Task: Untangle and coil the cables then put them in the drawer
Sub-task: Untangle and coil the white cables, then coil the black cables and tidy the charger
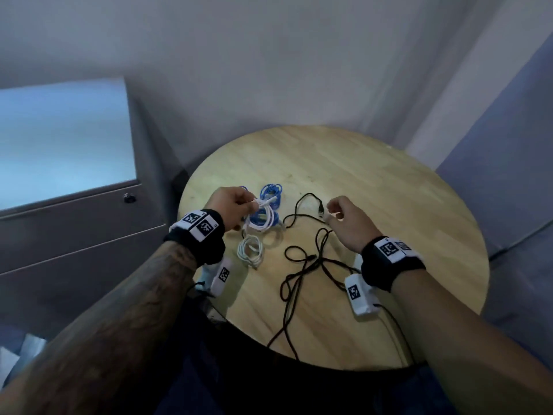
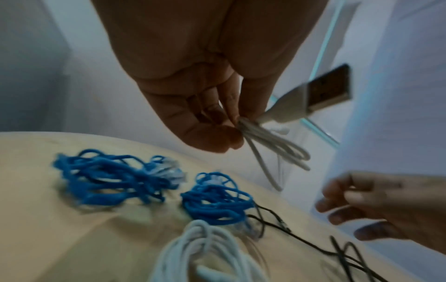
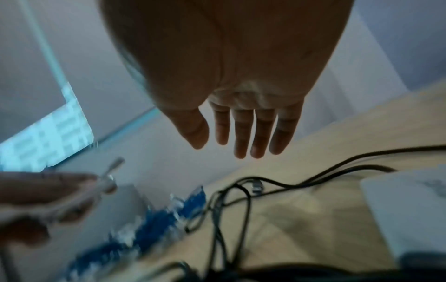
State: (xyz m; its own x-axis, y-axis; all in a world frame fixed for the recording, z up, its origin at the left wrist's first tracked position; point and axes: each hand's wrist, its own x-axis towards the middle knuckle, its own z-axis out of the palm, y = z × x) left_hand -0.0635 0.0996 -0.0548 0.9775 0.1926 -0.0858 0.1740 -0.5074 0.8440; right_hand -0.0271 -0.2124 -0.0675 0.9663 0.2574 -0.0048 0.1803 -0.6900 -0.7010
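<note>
My left hand (image 1: 250,206) pinches a coiled white cable (image 1: 264,218) just above the round wooden table (image 1: 389,205); the left wrist view shows the fingers (image 2: 231,133) closed on the loops (image 2: 275,147), with its USB plug (image 2: 321,95) sticking out. Two blue cable bundles (image 2: 108,181) (image 2: 217,200) lie under it. A second white coil (image 1: 251,250) rests nearer me. A loose, tangled black cable (image 1: 302,265) sprawls across the middle. My right hand (image 1: 332,212) hovers beside the black cable's plug (image 1: 320,211), fingers straight (image 3: 243,133) and holding nothing.
A grey drawer cabinet (image 1: 74,235) with a lock (image 1: 129,198) stands left of the table, its drawers closed. The black cable runs off the near table edge (image 1: 287,339). Walls close in behind and to the right. Bare wood shows on the table's far and right side.
</note>
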